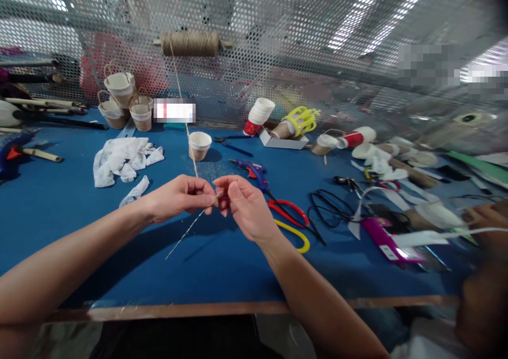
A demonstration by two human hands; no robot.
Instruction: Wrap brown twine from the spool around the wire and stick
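My left hand (186,198) is closed in a pinch on a strand of jute twine (183,108) that runs down from a spool on the mesh wall. Below its fingers a thin twisted two-tone cord (184,236) slants toward the lower left. My right hand (246,205) meets it fingertip to fingertip, its bent fingers at the twine's lower end; the exact grip is partly hidden. Just beyond stands a small paper cup (200,146) with twine wrapped around its lower part and a white lace rim.
White lace pieces (123,160) lie left; wrapped cups (121,92) are stacked behind. The twine spool (190,44) hangs above. A blue glue gun (254,173), pliers (234,143) and scissors (289,216) lie right of centre. Another person's hand (490,221) is at far right.
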